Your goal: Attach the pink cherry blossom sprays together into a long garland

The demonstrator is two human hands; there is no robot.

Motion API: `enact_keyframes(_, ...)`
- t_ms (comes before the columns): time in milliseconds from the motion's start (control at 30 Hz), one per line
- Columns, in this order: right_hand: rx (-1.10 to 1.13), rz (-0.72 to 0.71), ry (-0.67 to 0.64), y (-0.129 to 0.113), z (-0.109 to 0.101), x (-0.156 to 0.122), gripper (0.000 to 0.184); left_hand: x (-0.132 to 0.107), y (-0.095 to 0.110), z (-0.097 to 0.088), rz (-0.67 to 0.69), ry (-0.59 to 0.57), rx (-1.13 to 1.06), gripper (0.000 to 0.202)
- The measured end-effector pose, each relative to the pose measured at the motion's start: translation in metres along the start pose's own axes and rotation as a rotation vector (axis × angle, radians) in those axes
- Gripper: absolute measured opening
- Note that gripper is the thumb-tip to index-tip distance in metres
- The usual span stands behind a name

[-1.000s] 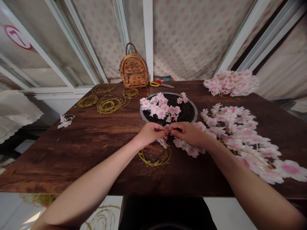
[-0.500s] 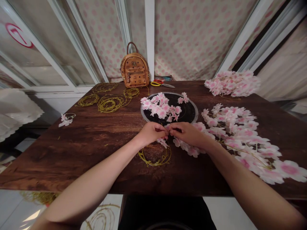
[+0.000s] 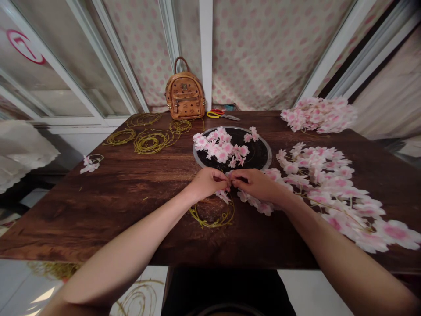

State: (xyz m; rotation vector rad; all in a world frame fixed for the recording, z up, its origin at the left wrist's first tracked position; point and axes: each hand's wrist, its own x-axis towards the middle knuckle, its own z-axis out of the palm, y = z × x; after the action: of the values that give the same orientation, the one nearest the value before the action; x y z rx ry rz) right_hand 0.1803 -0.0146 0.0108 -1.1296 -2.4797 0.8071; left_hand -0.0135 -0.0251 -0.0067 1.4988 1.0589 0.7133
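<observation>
My left hand (image 3: 210,181) and my right hand (image 3: 251,183) meet fingertip to fingertip at the middle of the table, both closed in a pinch. Between them is an artificial blossom (image 3: 223,195), its pale pink petals showing below the left fingers; the exact spot they grip is hidden. A ring of yellow-green stem (image 3: 212,224) lies just below the hands, reaching up toward the fingers. Beside and under my right hand rests a strand of pink-white blossoms (image 3: 259,204). Just beyond the hands is a round black tray (image 3: 258,153) holding loose blossoms (image 3: 219,145).
Coils of yellow-green stem (image 3: 151,141) lie at the back left, near a brown mini backpack (image 3: 185,96) and scissors (image 3: 223,115). Blossom garlands (image 3: 342,188) spread over the right side, with another bunch (image 3: 319,115) behind. A small flower sprig (image 3: 90,164) lies far left on the wooden table (image 3: 98,210).
Almost nothing differs. Both hands stay pinched together in the same place, with only a very slight shift of the right fingers.
</observation>
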Motion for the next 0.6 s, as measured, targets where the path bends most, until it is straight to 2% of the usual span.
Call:
enact_keyframes(167,-0.013,-0.022,-0.014,-0.001,0.001,-0.001,0.019,-0.001,0.003,0.0,0.01,0.004,0.005,0.012)
enact_keyframes(367,0.007,0.012,-0.009,-0.001,0.001,0.001,0.019,-0.002,0.008,0.001,-0.05,0.024,-0.08,0.012)
enact_keyframes(600,0.018,0.138,0.043,-0.004,-0.01,-0.003,0.016,-0.003,0.012,0.001,-0.09,0.049,-0.12,0.009)
